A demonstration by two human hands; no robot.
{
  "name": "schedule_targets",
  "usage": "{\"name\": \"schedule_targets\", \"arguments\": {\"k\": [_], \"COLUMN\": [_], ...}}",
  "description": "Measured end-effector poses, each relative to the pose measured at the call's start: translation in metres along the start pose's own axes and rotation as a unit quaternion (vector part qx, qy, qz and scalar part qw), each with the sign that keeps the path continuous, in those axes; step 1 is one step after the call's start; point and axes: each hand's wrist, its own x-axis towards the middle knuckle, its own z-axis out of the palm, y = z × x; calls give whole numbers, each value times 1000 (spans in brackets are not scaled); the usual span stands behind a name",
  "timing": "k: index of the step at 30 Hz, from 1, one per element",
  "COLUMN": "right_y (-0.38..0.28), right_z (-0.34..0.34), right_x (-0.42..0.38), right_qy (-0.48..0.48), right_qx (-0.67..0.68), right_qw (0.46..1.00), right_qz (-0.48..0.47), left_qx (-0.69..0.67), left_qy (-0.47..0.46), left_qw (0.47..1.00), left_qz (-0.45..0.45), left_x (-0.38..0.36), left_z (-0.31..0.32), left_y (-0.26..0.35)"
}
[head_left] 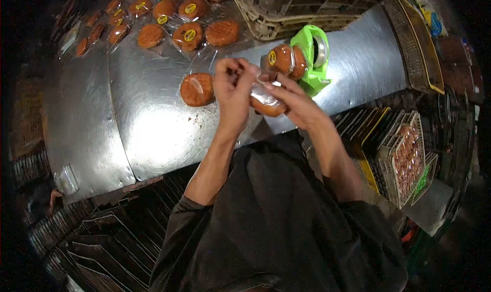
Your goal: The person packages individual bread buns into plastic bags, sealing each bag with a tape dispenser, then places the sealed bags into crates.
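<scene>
A round brown bun (269, 107) in clear plastic is gripped by my right hand (302, 101), its thumb across the shiny wrapper. My left hand (234, 87) is closed in a pinch at the upper end of that plastic wrapper (261, 93), close to the right thumb. Just left of my left hand, another bun (197, 90) rests on the metal table. Beyond my right hand stands a bright green tape dispenser (310, 56) with a roll in it. Against its left side lie wrapped buns (280, 59), one with a yellow and black label.
Several wrapped buns (150, 35), many labelled, spread over the far left of the metal table (82, 123). A plastic crate (266, 28) stands at the back. Stacked trays (404, 159) are at the right, dark trays (117, 235) below the table's front edge.
</scene>
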Motion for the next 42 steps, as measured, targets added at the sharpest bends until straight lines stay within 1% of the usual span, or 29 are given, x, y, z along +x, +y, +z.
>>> {"name": "schedule_targets", "arguments": {"k": [2, 3, 5, 6, 7, 10, 11, 12, 13, 14, 15, 16, 18, 19, 21, 22, 24, 26, 27, 30, 31, 32, 34, 35, 37, 38, 39, 41, 42], "right_y": [16, 16, 5, -6, -20, -50, -54, -55, -56, -57, -56, -52, -42, -37, -28, -25, -15, 7, 10, 6, 4, -2, -29, -29, -21, -17, -15, -12, -10], "right_z": [0, 0, -6, -10, -14, -24, -30, -34, -36, -36, -35, -34, -32, -31, -28, -26, -21, -22, -16, -4, -5, 1, 12, 10, 19, 24, 24, 37, 44], "right_x": [30, 38, 38, 34, 28, 22, 21, 21, 21, 23, 24, 26, 36, 39, 38, 36, 34, 38, 38, 13, 9, -4, -25, -31, -53, -61, -63, -62, -61], "right_qy": [77, 70, 125, 154, 172, 197, 197, 196, 192, 186, 180, 171, 114, 84, 50, 34, 18, 48, 80, 65, 58, 76, 110, 116, 162, 180, 189, 114, 78], "right_qx": [-82, -55, -151, -199, -207, -213, -214, -213, -213, -222, -233, -245, -292, -315, -387, -423, -369, -294, -288, -327, -346, -320, -274, -320, -247, -210, -240, -184, -157], "right_qw": [986, 987, 954, 928, 919, 919, 915, 913, 911, 910, 907, 907, 909, 908, 877, 858, 889, 911, 893, 897, 879, 874, 850, 786, 812, 824, 823, 855, 866], "right_qz": [-127, -135, -228, -275, -287, -266, -278, -288, -296, -298, -300, -298, -274, -264, -280, -289, -272, -286, -335, -290, -323, -357, -437, -516, -503, -494, -478, -471, -469], "left_qx": [-145, -102, 112, 215, 321, 404, 311, 399, 481, 619, 753, 859, 808, 804, 531, 364, 150, 194, 209, 162, 274, 321, 362, 347, 314, 294, 273, 257, 292], "left_qy": [99, 46, 39, 34, 30, -64, -98, -63, -25, -9, 39, 88, 107, 141, 119, 100, 0, -13, 45, 145, 163, 168, 90, 64, 17, 28, 42, 42, 22], "left_qw": [978, 977, 989, 975, 946, 905, 929, 909, 876, 784, 656, 504, 572, 572, 827, 912, 982, 974, 966, 969, 946, 932, 910, 908, 894, 910, 925, 944, 948], "left_qz": [-117, -183, -89, -41, -37, -113, -175, -104, -30, 45, 41, 31, -85, -83, -143, -161, -118, -117, -147, -114, -53, 32, 181, 227, 319, 290, 262, 203, 125], "left_x": [2, 0, 14, 26, 37, 65, 66, 63, 57, 48, 36, 25, 11, 7, 3, 1, -7, -3, -2, 5, 2, -1, -16, -23, -35, -39, -42, -50, -49], "left_z": [-7, -20, -33, -28, -21, -1, -3, -15, -30, -35, -55, -76, -102, -107, -79, -58, -39, -31, -29, -8, 10, 22, 46, 45, 40, 39, 40, 32, 23], "left_y": [12, 13, -14, -23, -31, -57, -51, -48, -43, -23, -19, -20, -13, -16, 3, 16, 24, 16, 8, -4, -3, 0, 10, 14, 19, 23, 27, 39, 46]}}
